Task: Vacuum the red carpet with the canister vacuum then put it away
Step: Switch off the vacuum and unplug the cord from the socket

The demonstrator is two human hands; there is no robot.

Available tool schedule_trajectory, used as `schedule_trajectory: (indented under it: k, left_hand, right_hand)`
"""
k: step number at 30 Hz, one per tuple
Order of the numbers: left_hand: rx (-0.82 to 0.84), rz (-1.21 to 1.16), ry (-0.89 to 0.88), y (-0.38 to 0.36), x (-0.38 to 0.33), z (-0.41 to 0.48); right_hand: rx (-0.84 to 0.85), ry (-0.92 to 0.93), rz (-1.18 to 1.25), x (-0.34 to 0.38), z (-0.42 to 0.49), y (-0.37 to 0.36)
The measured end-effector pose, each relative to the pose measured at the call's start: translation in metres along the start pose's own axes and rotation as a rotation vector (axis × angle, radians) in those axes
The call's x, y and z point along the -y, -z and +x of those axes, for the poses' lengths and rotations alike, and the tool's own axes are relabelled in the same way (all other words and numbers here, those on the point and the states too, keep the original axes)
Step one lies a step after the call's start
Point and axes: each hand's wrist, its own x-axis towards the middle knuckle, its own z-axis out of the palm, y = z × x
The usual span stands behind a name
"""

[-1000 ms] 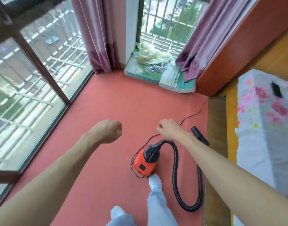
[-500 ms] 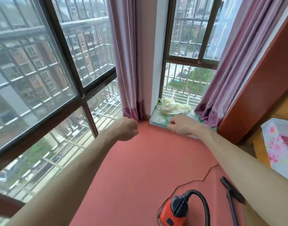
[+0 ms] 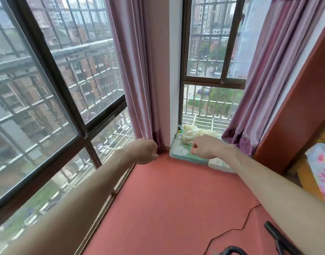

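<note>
The red carpet (image 3: 176, 203) covers the floor ahead of me. Only the top of the vacuum's black hose (image 3: 233, 251) shows at the bottom edge, and the black nozzle (image 3: 276, 236) lies at the lower right. A thin black power cord (image 3: 237, 228) snakes across the carpet. My left hand (image 3: 146, 150) is stretched out in the air in a closed fist, holding nothing. My right hand (image 3: 206, 147) is also held out with curled fingers and holds nothing. The vacuum's red body is out of view.
Large barred windows (image 3: 47, 100) run along the left. Purple curtains (image 3: 137, 74) hang in the corner and at the right. A green cushion (image 3: 187, 153) with a pale cloth bundle (image 3: 196, 134) sits by the far window. A floral-covered item (image 3: 321, 172) stands at the right.
The view has tilted upward, so the vacuum has slid down to the bottom edge and its red body has left the frame. Both arms stay stretched out with curled fingers.
</note>
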Motion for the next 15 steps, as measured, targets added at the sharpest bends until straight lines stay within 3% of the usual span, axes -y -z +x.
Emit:
schedule_trajectory:
  k: [7, 15]
  left_hand:
    - [-0.064, 0.007, 0.0, 0.051, 0.05, 0.099]
    - [-0.053, -0.043, -0.169, 0.089, 0.073, 0.218]
  right_hand:
    - [-0.047, -0.015, -0.022, -0.026, 0.085, 0.044]
    - [-0.048, -0.143, -0.034, -0.059, 0.173, 0.075]
